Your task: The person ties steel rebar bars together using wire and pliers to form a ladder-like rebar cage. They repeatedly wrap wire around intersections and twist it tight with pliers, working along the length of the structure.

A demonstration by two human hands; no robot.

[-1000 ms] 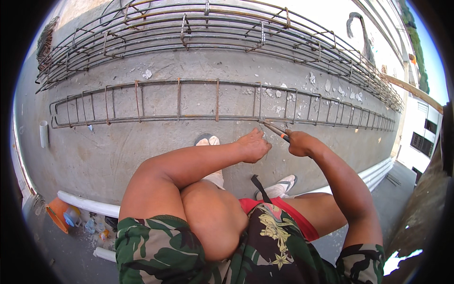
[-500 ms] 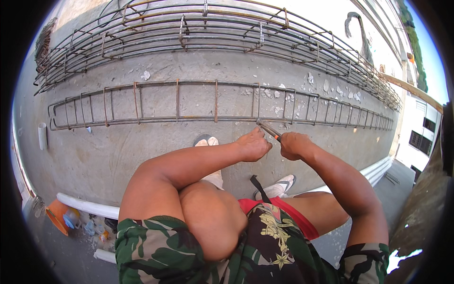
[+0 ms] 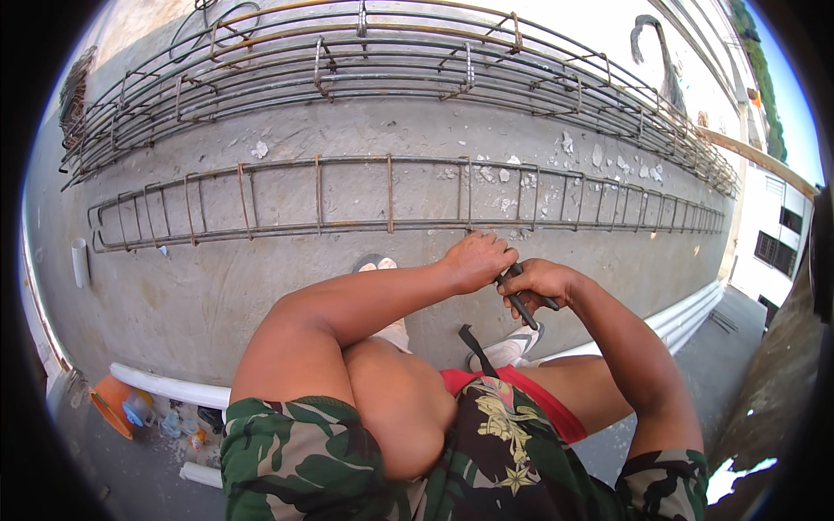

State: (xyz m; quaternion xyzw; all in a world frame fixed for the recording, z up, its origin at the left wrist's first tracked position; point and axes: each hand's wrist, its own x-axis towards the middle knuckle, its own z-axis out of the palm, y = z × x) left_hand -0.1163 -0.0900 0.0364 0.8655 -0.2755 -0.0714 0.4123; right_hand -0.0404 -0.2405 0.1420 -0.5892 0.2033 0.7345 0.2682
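Observation:
My right hand grips a pair of pliers by dark handles that stand apart; the jaws are hidden behind my left hand. Right beside it, my left hand is closed at the near bar of a long, narrow rebar cage. What its fingers hold, if anything, is hidden. The cage lies flat on the concrete, its two long sides joined by thin rusty ties like ladder rungs.
Larger stacked rebar cages lie beyond. Plaster chips are scattered between. White pipes run behind my legs, near an orange bucket. A short white pipe is at the left, a bundle of wire at the far right.
My left hand has shifted slightly toward my right hand. The pliers have turned, and their two handles now point back toward me and show apart. The view has shifted a little.

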